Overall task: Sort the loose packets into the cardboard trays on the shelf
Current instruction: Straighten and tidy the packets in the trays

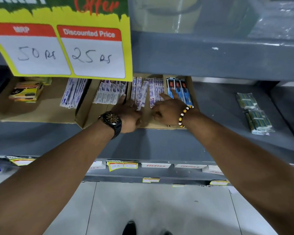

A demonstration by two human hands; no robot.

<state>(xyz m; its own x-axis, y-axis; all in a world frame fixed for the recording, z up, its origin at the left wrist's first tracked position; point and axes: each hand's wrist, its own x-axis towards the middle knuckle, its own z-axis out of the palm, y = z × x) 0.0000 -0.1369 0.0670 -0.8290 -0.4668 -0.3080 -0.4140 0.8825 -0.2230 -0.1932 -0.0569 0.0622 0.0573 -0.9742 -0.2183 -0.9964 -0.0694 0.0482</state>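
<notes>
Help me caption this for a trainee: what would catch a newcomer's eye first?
The yellow offer sign at upper left, handwritten 50 and 25 Rs. Below it, both hands meet in the right-hand cardboard tray: the left hand on white strip packets, the right hand reaching toward blue packets.

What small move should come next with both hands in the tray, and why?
Probably square up the white strips: they lie fanned and crooked in the tray, unlike the straight blue packs beside them. The left hand already rests on their near ends, while the right hand touches the neighbouring stack, so nudging them parallel looks simplest.
</notes>
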